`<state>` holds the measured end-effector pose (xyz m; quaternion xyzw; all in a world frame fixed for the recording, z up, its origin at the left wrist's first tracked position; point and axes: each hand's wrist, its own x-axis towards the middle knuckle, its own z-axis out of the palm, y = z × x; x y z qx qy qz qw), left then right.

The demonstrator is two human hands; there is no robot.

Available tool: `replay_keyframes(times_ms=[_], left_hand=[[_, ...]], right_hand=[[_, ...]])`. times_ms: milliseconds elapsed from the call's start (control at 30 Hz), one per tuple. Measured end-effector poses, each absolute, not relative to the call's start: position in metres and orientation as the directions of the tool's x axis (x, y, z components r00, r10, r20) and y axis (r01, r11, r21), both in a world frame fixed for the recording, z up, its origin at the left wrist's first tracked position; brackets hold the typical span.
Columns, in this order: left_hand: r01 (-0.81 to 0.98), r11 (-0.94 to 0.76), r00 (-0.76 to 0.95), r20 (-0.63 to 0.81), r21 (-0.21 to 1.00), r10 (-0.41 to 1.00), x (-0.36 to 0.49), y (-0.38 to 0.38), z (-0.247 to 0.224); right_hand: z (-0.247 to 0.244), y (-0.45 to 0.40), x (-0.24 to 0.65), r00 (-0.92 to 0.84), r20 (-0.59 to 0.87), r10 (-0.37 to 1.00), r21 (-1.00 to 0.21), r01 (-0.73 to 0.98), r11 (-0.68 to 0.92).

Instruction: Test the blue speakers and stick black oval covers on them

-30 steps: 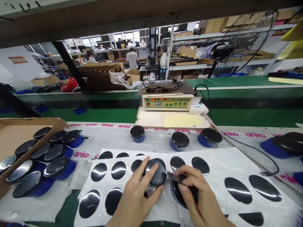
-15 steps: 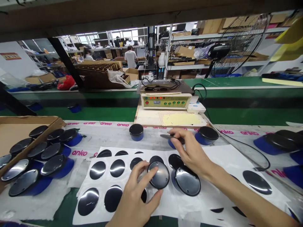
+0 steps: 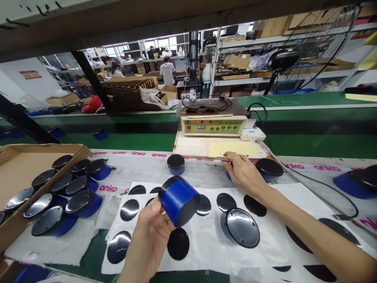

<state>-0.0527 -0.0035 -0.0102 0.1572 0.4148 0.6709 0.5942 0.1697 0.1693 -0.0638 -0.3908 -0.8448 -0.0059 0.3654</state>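
My left hand (image 3: 147,232) is closed around a blue cylinder with black ends (image 3: 180,200), tilted so its side and one flat end show above the white sheet (image 3: 206,243). Glossy black round stickers (image 3: 178,243) cover that sheet in rows. Farther back, my right hand (image 3: 244,173) pinches a thin dark piece (image 3: 220,158), seen almost edge-on, so its kind is unclear. Partly hidden by this hand is another blue cylinder (image 3: 228,175). A cylinder with a shiny black top (image 3: 242,228) stands on the sheet, right of my left hand.
Several blue cylinders (image 3: 84,202) crowd beside a cardboard box (image 3: 44,155) at left. More cylinders (image 3: 353,182) stand at right. A control unit with lit buttons (image 3: 215,125) sits behind the bench, its cable (image 3: 309,173) running right. A person (image 3: 167,72) stands far behind.
My left hand has lifted the cylinder and tipped it, turning its blue side and other end into view. My right hand has moved slightly back, still pinching the thin piece. The view has shifted a little.
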Motion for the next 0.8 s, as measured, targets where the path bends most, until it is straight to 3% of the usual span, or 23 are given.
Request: replay_keyframes(times_ms=[133,267,400,467,533,600,667,700,800], left_hand=[[-0.792,0.093,-0.184,-0.382,0.603,0.906,-0.054,-0.001,-0.016],[-0.857,0.159,-0.091,-0.448,0.490,0.889,-0.058,0.004,-0.039],[-0.804,0.132,-0.148,-0.410,0.580,0.900,-0.061,0.007,-0.049],[-0.762,0.127,-0.165,-0.379,0.635,0.910,-0.060,0.005,-0.051],[-0.566,0.122,-0.246,-0.308,0.815,0.919,-0.058,0.001,-0.056],[-0.055,0.054,-0.349,-0.070,0.997,0.934,-0.055,-0.004,-0.063],[0.487,-0.066,-0.286,0.231,0.871,0.930,-0.050,-0.009,-0.070],[0.621,-0.112,-0.222,0.311,0.775,0.924,-0.048,-0.010,-0.073],[0.707,-0.107,-0.162,0.307,0.699,0.938,-0.043,-0.010,-0.079]], right_hand=[[-0.046,0.144,0.167,-0.390,0.684,0.616,-0.295,0.624,0.723],[-0.030,0.088,0.163,-0.302,0.721,0.623,-0.416,0.530,0.739],[-0.029,0.041,0.166,-0.320,0.678,0.662,-0.533,0.405,0.743],[-0.026,0.035,0.169,-0.239,0.651,0.720,-0.601,0.417,0.682],[-0.018,0.040,0.172,-0.158,0.603,0.782,-0.672,0.428,0.604],[-0.008,0.050,0.173,-0.142,0.551,0.822,-0.711,0.436,0.551],[0.001,0.062,0.170,-0.174,0.503,0.846,-0.722,0.453,0.523],[0.002,0.067,0.167,-0.197,0.474,0.858,-0.727,0.463,0.507],[-0.002,0.078,0.155,-0.286,0.307,0.908,-0.797,0.443,0.409]])
